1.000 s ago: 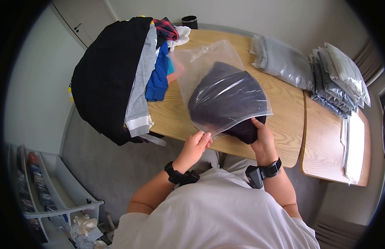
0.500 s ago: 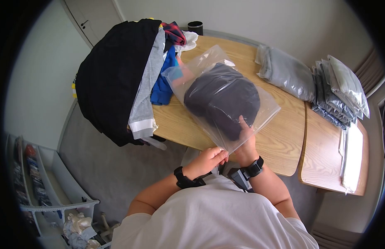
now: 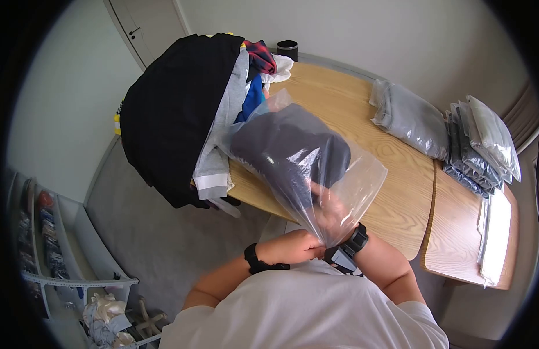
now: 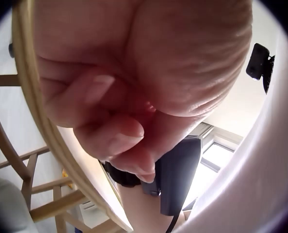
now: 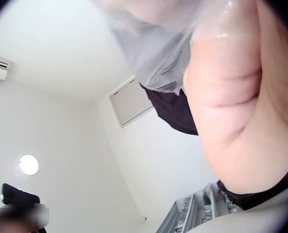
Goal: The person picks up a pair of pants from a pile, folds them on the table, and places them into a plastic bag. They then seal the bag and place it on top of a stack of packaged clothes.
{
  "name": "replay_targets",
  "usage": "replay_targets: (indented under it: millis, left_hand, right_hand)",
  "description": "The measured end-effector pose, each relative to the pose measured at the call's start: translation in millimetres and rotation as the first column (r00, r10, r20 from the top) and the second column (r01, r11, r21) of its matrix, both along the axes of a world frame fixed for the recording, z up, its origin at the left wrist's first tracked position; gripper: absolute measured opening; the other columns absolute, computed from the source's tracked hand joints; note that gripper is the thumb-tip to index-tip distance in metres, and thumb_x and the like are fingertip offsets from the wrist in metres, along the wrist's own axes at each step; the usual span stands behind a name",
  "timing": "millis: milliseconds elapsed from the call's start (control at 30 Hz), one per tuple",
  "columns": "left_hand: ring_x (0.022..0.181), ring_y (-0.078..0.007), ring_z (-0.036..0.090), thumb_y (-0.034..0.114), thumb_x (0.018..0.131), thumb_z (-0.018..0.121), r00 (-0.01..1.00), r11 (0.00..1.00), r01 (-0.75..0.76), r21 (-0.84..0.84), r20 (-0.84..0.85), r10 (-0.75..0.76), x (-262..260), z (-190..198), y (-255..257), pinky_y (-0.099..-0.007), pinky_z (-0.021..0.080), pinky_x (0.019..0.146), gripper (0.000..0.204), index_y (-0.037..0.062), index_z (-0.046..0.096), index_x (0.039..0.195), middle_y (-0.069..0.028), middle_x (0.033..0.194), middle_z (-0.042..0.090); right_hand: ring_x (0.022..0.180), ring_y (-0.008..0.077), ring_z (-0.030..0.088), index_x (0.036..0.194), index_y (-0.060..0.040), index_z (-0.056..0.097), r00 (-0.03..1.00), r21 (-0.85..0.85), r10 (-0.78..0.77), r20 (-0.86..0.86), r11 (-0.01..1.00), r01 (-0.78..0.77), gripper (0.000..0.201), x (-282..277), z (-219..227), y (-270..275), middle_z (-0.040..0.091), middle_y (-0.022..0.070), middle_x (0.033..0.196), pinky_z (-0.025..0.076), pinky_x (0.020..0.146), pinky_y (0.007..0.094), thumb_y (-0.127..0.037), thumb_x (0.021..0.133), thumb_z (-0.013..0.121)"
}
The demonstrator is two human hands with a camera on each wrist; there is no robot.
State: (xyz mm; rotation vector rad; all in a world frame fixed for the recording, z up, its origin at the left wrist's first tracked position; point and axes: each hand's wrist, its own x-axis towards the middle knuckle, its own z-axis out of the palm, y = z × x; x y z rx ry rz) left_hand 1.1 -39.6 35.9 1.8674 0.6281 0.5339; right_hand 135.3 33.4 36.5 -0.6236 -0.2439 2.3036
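Note:
A clear plastic bag with a dark folded garment inside is lifted off the wooden table and tilted, its mouth toward my chest. My left hand pinches the bag's mouth at its lowest corner; in the left wrist view its fingers are curled beside the table edge. My right hand is pushed inside the bag and shows blurred through the plastic, below the garment. The right wrist view shows the heel of the right hand under plastic film, with dark garment beyond; its fingers are hidden.
A tall pile of loose clothes hangs over the table's left end. Bagged garments and a stack of more bags lie at the right. A black cup stands at the back. A storage rack is on the floor, lower left.
The bag has been raised and tilted up toward the clothes pile. My right hand went from the bag's mouth to deep inside it. My left hand drew back toward my chest with the bag's edge.

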Motion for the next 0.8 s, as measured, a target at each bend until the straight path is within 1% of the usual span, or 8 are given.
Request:
replay_targets:
  millis: [67, 133, 267, 300, 400, 567, 667, 800]
  left_hand:
    - [0.066, -0.0165, 0.06, 0.013, 0.092, 0.056, 1.0, 0.999, 0.002, 0.051, -0.001, -0.002, -8, 8, 1, -0.0307, 0.046, 0.063, 0.017, 0.0001, 0.065, 0.086, -0.0093, 0.072, 0.062]
    - [0.066, -0.0154, 0.059, 0.014, 0.093, 0.055, 0.998, 0.994, 0.053, -0.096, -0.031, -0.056, -19, 25, 3, -0.0292, 0.045, 0.062, 0.018, 0.0009, 0.064, 0.086, -0.0089, 0.072, 0.061]
    - [0.067, -0.0118, 0.056, 0.016, 0.095, 0.053, 1.0, 0.996, 0.02, -0.089, 0.021, -0.018, -24, 18, 6, -0.0264, 0.044, 0.062, 0.02, 0.0004, 0.062, 0.087, -0.0065, 0.075, 0.062]
    - [0.067, -0.0103, 0.054, 0.017, 0.096, 0.051, 0.991, 0.963, -0.097, -0.252, 0.061, 0.116, -23, 5, 6, -0.0252, 0.044, 0.062, 0.022, 0.0001, 0.06, 0.085, -0.0048, 0.075, 0.061]
    - [0.068, -0.0075, 0.051, 0.018, 0.098, 0.048, 0.958, 0.891, -0.195, -0.41, 0.117, 0.263, -21, -11, 6, -0.0231, 0.044, 0.063, 0.026, -0.0003, 0.058, 0.082, -0.0015, 0.077, 0.06]
    - [0.067, -0.0079, 0.052, 0.017, 0.098, 0.048, 0.967, 0.92, -0.222, -0.323, 0.049, 0.25, -20, -16, -1, -0.0235, 0.044, 0.062, 0.024, -0.0005, 0.059, 0.086, -0.0036, 0.078, 0.061]
    - [0.067, -0.0081, 0.053, 0.017, 0.098, 0.049, 0.948, 0.89, -0.246, -0.384, 0.096, 0.303, -21, -19, -5, -0.0236, 0.044, 0.061, 0.023, -0.0011, 0.06, 0.087, -0.0045, 0.079, 0.062]
    - [0.067, -0.0081, 0.053, 0.016, 0.097, 0.049, 0.954, 0.899, -0.249, -0.362, 0.069, 0.292, -20, -20, -8, -0.0236, 0.045, 0.061, 0.022, -0.0019, 0.06, 0.088, -0.005, 0.079, 0.062]
  right_hand:
    - [0.09, 0.025, 0.064, 0.113, -0.0001, 0.056, 1.0, -0.091, 0.002, 0.007, 0.996, -0.002, 0.031, -4, 17, 6, 0.064, 0.0122, 0.106, 0.054, 0.079, 0.038, -0.024, 0.094, 0.057]
    - [0.088, 0.0252, 0.064, 0.114, 0.0003, 0.056, 0.981, 0.048, -0.185, 0.053, 0.982, 0.182, 0.032, 5, 43, 1, 0.064, 0.0128, 0.106, 0.053, 0.079, 0.0379, -0.026, 0.095, 0.057]
    - [0.093, 0.03, 0.063, 0.116, 0.0027, 0.053, 0.925, 0.246, -0.292, 0.242, 0.941, 0.232, 0.034, 24, 3, 12, 0.061, 0.0162, 0.108, 0.053, 0.08, 0.0412, -0.023, 0.095, 0.057]
    - [0.099, 0.0327, 0.061, 0.121, 0.0052, 0.048, 0.998, -0.295, -0.051, 0.041, 0.954, 0.061, 0.038, 31, -3, 14, 0.056, 0.0174, 0.117, 0.053, 0.083, 0.044, -0.021, 0.095, 0.057]
    - [0.106, 0.0337, 0.058, 0.126, 0.0064, 0.044, 0.974, 0.057, -0.064, 0.218, 0.997, 0.053, 0.043, 33, -1, 13, 0.053, 0.0176, 0.123, 0.051, 0.089, 0.0457, -0.017, 0.094, 0.059]
    - [0.11, 0.0315, 0.056, 0.127, 0.0055, 0.044, 0.946, 0.005, 0.012, 0.324, 1.0, -0.015, 0.044, 43, 25, 8, 0.054, 0.0153, 0.124, 0.049, 0.094, 0.0435, -0.013, 0.092, 0.062]
    - [0.108, 0.0285, 0.058, 0.126, 0.0052, 0.045, 0.955, 0.142, -0.118, 0.272, 0.987, 0.081, 0.043, 51, 29, 4, 0.055, 0.0133, 0.123, 0.051, 0.089, 0.0381, -0.012, 0.091, 0.062]
    - [0.095, 0.0243, 0.063, 0.12, 0.0043, 0.053, 0.831, 0.254, -0.521, 0.196, 0.845, 0.47, 0.042, 70, 13, 14, 0.063, 0.0108, 0.108, 0.051, 0.082, 0.0324, -0.008, 0.084, 0.069]
